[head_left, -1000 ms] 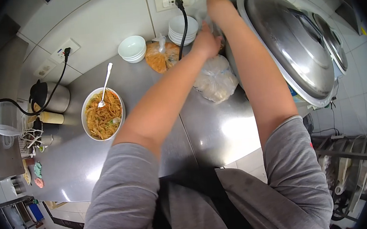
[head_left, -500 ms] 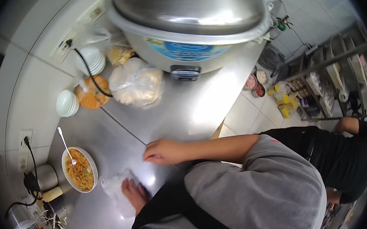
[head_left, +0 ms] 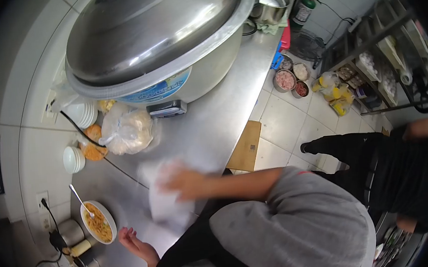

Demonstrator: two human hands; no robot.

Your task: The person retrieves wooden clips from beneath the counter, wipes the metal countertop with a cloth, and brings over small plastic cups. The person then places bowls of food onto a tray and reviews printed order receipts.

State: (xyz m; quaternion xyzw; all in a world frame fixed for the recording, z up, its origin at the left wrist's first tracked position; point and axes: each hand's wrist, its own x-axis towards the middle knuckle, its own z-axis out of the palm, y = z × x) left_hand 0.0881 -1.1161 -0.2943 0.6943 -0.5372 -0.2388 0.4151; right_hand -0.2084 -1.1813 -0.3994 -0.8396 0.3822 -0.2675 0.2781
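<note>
My right hand [head_left: 181,181], blurred by motion, is on a white cloth [head_left: 172,208] spread on the steel counter [head_left: 121,177]. Its fingers seem to grip or press the cloth's upper part. Nearer the bottom, my left hand [head_left: 137,244] is raised off the cloth, holding nothing, its fingers loosely curled and apart. Left of it stands a white oval bowl [head_left: 112,221] of noodles [head_left: 97,224]. A metal fork [head_left: 79,196] rests in the bowl, its handle over the rim.
A large rice cooker [head_left: 209,78] fills the far counter. Beside it are a tied plastic bag [head_left: 127,128], an orange-filled bag [head_left: 93,144] and stacked white bowls [head_left: 74,159]. Cups and utensils crowd the lower left. Food bowls [head_left: 284,80] sit low beyond the counter; a person in black [head_left: 401,173] stands right.
The cloth has moved up and right along the counter, from under my left hand to under my right. My left hand has let go and lifted. The view has shifted too.
</note>
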